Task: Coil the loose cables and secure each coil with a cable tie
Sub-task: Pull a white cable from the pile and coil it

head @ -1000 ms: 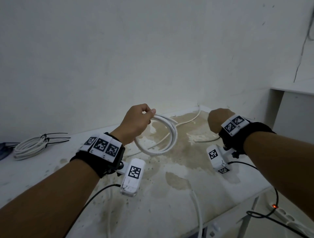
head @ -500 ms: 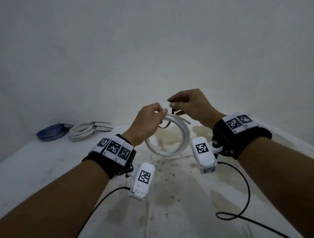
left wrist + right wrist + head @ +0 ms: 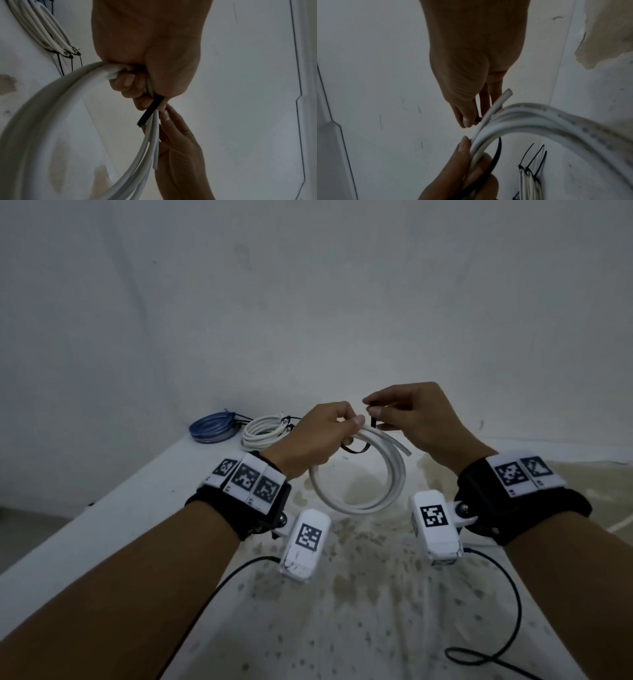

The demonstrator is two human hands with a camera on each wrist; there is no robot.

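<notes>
My left hand (image 3: pixel 322 436) grips the top of a white cable coil (image 3: pixel 390 491) held in the air above the stained white table (image 3: pixel 102 529). The coil (image 3: pixel 42 121) hangs down from the left fist (image 3: pixel 137 83), and its cut end (image 3: pixel 505 94) sticks out. A black cable tie (image 3: pixel 374 419) loops under the coil at the grip. My right hand (image 3: pixel 383 409) pinches the tie's upper end (image 3: pixel 477 119) between thumb and forefinger, just right of the left thumb. The tie's tail (image 3: pixel 150 108) runs out of the left fist along the cable strands.
At the table's far left corner lie a blue coil (image 3: pixel 212 428) and a white coil (image 3: pixel 263 431), both bound with black ties (image 3: pixel 530 159). A bare wall stands behind. Black wrist-camera leads (image 3: pixel 500 628) trail over the near part of the table.
The view swung left. My right hand came from the far right of the table to the coil's top and now pinches a black tie. The left hand kept its grip on the coil.
</notes>
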